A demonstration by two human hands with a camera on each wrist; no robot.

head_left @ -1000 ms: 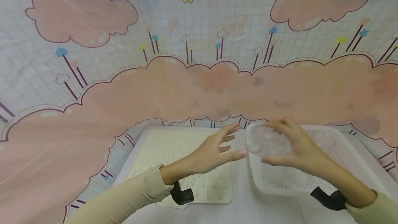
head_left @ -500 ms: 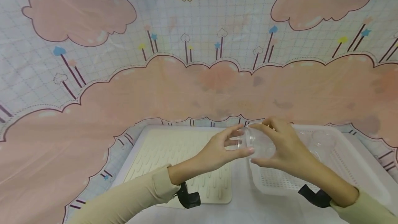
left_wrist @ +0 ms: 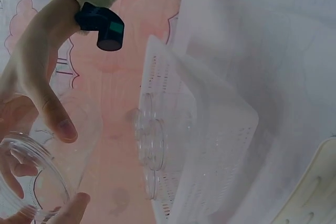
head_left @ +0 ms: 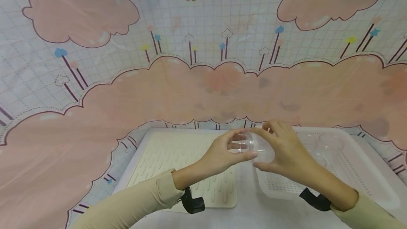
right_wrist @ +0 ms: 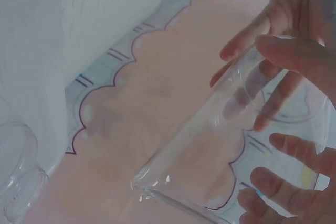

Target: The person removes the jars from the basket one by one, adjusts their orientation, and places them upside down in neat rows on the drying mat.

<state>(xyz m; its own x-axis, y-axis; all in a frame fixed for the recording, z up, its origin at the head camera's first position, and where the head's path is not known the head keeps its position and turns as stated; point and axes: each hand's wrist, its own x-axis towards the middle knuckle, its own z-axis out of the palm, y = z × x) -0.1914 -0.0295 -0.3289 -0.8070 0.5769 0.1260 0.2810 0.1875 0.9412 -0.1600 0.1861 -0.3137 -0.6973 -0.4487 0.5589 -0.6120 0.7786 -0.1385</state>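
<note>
A clear, see-through jar (head_left: 265, 151) lies sideways between my two hands, above the gap between mat and basket. My left hand (head_left: 217, 156) holds its narrower ringed neck end, thumb on the near side and fingers on the far side. Around the wider body curls my right hand (head_left: 287, 153), with its thumb below. In the left wrist view the jar's ringed mouth (left_wrist: 50, 169) faces the camera, fingertips at its rim. The right wrist view shows the smooth jar wall (right_wrist: 194, 135) with fingers on both sides; nothing shows inside it.
A white perforated basket (head_left: 276, 194) stands at the right, with several clear round vessels (head_left: 330, 143) inside. On the left lies a cream ridged mat (head_left: 178, 151) on the white table (head_left: 251, 207). A patterned pink cloth (head_left: 190, 94) hangs behind.
My right hand has carried the jar left from over the basket. My left hand, empty before, has taken hold of its neck end. Both have since shifted slightly left.
</note>
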